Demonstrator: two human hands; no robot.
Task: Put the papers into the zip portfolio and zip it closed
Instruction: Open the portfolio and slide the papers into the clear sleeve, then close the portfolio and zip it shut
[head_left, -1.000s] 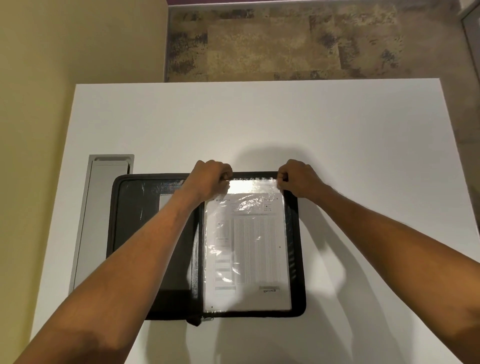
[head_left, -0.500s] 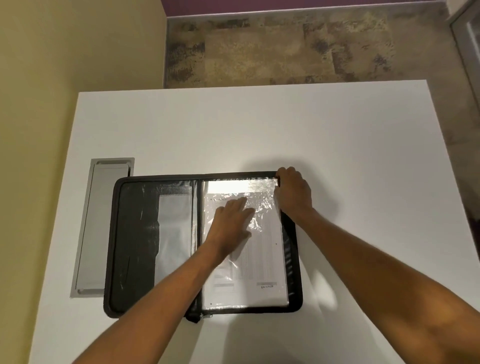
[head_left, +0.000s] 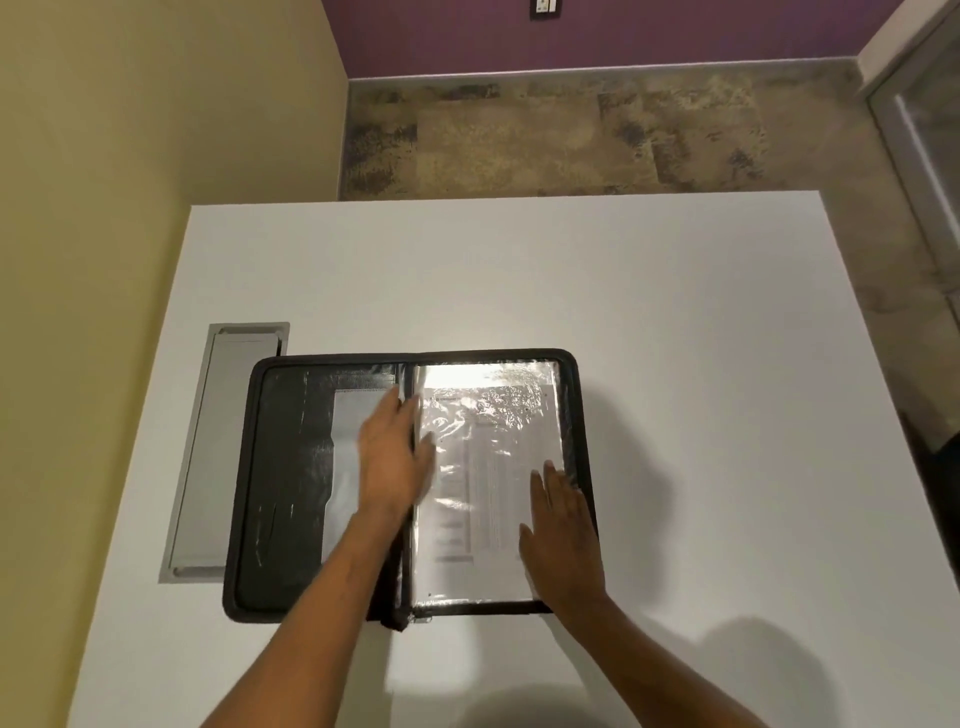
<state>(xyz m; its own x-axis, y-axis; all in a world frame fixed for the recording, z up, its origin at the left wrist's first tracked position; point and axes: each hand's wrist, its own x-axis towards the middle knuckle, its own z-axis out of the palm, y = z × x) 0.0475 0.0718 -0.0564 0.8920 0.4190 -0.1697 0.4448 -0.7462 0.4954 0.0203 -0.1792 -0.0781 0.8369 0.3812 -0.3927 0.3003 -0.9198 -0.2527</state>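
A black zip portfolio (head_left: 280, 493) lies open flat on the white table (head_left: 675, 364). Its right half holds printed papers in a shiny clear sleeve (head_left: 488, 467). A pale sheet (head_left: 345, 457) sits in the left half's pocket. My left hand (head_left: 395, 462) lies flat and open over the spine, fingers pointing away from me, blurred by motion. My right hand (head_left: 563, 535) rests flat and open on the lower right part of the papers, near the portfolio's right edge. Neither hand grips anything.
A grey metal cable hatch (head_left: 208, 467) is set into the table at the left, partly under the portfolio. A yellow wall runs along the left. Carpeted floor lies beyond the table's far edge, and a glass door frame (head_left: 914, 156) stands at the right.
Both hands let go of the sleeve's top edge. My left hand slid over the papers to the spine. My right hand came down the right edge to the lower part.
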